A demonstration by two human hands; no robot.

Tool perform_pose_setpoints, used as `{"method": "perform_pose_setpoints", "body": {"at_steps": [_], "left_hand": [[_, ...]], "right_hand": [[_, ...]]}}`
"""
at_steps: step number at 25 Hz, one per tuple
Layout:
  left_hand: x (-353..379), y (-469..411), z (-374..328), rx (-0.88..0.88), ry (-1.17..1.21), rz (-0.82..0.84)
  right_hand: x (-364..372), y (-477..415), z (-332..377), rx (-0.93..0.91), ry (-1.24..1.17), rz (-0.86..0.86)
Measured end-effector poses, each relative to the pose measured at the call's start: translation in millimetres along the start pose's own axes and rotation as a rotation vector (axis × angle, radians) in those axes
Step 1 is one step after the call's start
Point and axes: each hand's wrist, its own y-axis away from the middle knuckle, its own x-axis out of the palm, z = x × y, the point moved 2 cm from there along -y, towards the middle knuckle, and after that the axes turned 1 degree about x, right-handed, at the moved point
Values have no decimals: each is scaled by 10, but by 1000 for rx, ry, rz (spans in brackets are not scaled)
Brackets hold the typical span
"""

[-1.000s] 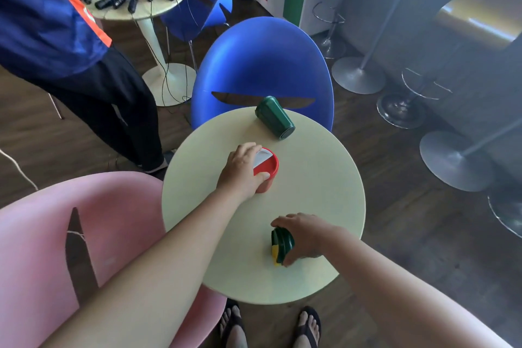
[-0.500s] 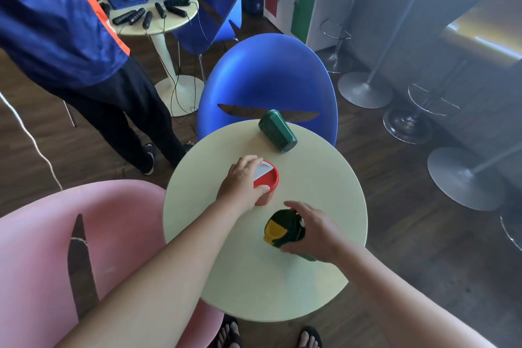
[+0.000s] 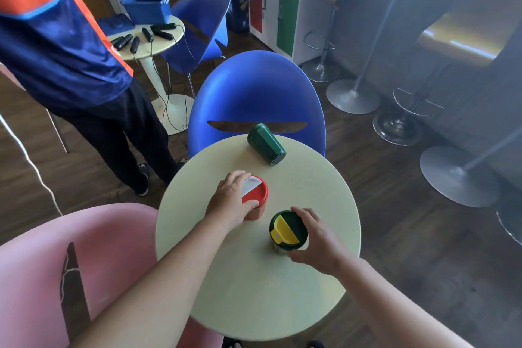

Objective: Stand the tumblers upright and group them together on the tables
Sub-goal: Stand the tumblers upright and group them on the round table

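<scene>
Two stood up mid-table, left hand (image 3: pixel 230 200) gripping red tumbler (image 3: pixel 254 198), right hand (image 3: pixel 316 237) clasping yellow-lidded tumbler (image 3: pixel 286 232); next, probably: let go, reach far edge, right toppled green tumbler (image 3: pixel 265 143)

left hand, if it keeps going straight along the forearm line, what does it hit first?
Already gripping the red tumbler. Past that, the left hand points roughly at the lying dark green tumbler; depth is uncertain, so likely rather than sure.

the red tumbler (image 3: pixel 255 198) is half covered by the left hand (image 3: pixel 230 200). the body of the green tumbler with the yellow lid (image 3: pixel 286 232) is hidden under its lid and the right hand (image 3: pixel 317 243). the near edge of the round table (image 3: pixel 254 291) is overlapped by both forearms.
</scene>
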Motion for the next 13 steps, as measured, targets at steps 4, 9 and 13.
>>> {"method": "perform_pose_setpoints", "body": {"at_steps": [4, 9, 13], "left_hand": [[-21, -7, 7, -1, -10, 23], [-68, -40, 14, 13, 11, 34], [-90, -66, 34, 42, 21, 52]], "right_hand": [[-151, 41, 150, 119, 68, 10], [-184, -138, 636, 339, 363, -46], [-146, -252, 756, 266, 497, 101]]}}
